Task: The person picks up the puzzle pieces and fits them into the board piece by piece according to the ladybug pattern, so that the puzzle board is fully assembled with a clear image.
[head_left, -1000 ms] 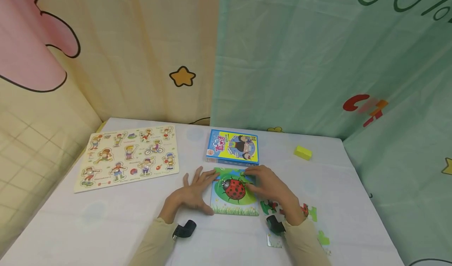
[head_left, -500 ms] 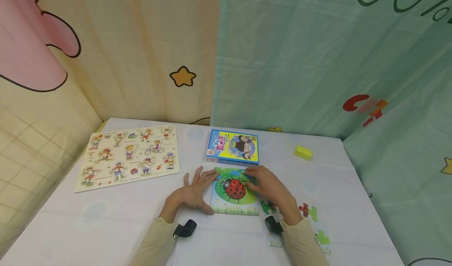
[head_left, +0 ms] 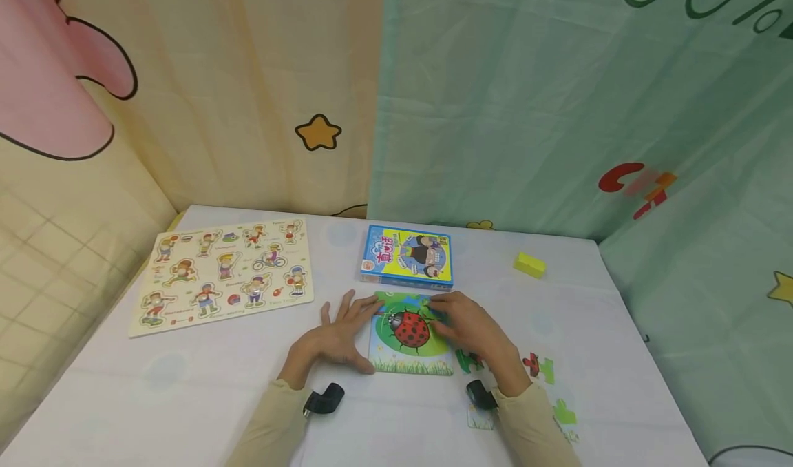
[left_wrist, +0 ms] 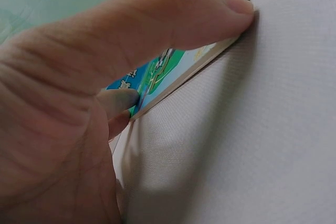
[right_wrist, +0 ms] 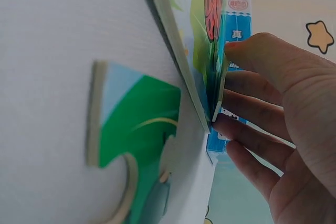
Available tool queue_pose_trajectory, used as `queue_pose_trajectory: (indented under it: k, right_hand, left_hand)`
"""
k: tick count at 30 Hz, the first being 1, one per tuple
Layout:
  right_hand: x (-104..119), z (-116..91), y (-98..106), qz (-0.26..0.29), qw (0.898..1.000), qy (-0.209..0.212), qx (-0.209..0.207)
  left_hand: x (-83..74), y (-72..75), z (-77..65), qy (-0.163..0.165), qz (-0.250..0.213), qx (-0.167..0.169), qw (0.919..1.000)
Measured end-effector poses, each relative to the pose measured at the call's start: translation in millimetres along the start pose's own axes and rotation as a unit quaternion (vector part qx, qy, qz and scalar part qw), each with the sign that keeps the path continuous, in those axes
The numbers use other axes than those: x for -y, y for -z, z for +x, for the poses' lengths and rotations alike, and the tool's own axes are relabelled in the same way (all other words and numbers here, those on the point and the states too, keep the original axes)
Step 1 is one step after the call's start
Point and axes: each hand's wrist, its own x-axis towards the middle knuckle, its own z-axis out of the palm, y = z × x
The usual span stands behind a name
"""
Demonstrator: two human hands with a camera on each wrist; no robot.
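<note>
A square ladybug picture puzzle (head_left: pixel 387 353) lies flat on the white table between both hands. Along its left side, my left hand (head_left: pixel 334 343) is spread, the thumb at the near left corner and fingertips touching the far left edge. My right hand (head_left: pixel 473 326) is over the puzzle's far right part. In the right wrist view, its thumb and fingers pinch a thin puzzle piece (right_wrist: pixel 221 95), tilted up at the puzzle's edge. A loose green and blue piece (right_wrist: pixel 139 98) lies on the table below that hand.
More loose puzzle pieces (head_left: pixel 565 412) lie around and partly under the right forearm. Behind the puzzle is a blue and yellow box (head_left: pixel 405 257). A wooden figure board (head_left: pixel 226 274) rests at the left, a yellow block (head_left: pixel 529 265) at the far right. Curtains hang behind the table.
The right wrist has shifted slightly left, while its fingers stay at the puzzle's far right part. The left hand has stayed in place. The head view has shifted a little.
</note>
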Motion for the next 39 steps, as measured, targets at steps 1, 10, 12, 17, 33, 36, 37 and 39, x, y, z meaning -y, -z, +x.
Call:
queue_pose_trajectory:
  k: [1,10,12,17,33,36,37,39]
  right_hand:
    - [0,0,0,-0.001,1.000,0.000,0.000]
    - [-1,1,1,-0.016,1.000,0.010,0.006]
    - [-2,2,2,-0.018,1.000,0.013,0.008]
    - [0,2,4,-0.022,1.000,0.016,0.011]
    - [16,4,2,-0.076,0.997,0.021,0.003]
    - [17,3,-1,-0.073,0.997,0.020,-0.003]
    - [17,2,-2,-0.076,0.997,0.022,-0.006]
    - [18,0,-4,-0.085,0.996,0.027,-0.012]
  left_hand:
    - [0.0,0.0,0.0,0.001,0.002,0.001,1.0000]
    - [0.6,1.6,2.2,0.001,0.003,0.003,1.0000]
    - [0.3,2.6,2.6,0.003,0.004,0.004,1.0000]
    - [0.9,2.9,3.6,0.002,0.001,0.003,1.0000]
    - [0.4,3.1,0.9,-0.002,0.002,0.003,1.0000]
    - [0.8,2.5,0.8,0.004,0.003,0.005,1.0000]
    - [0.9,2.1,0.9,0.003,0.001,0.004,1.0000]
    - [0.6,1.5,1.0,0.003,-0.001,0.004,1.0000]
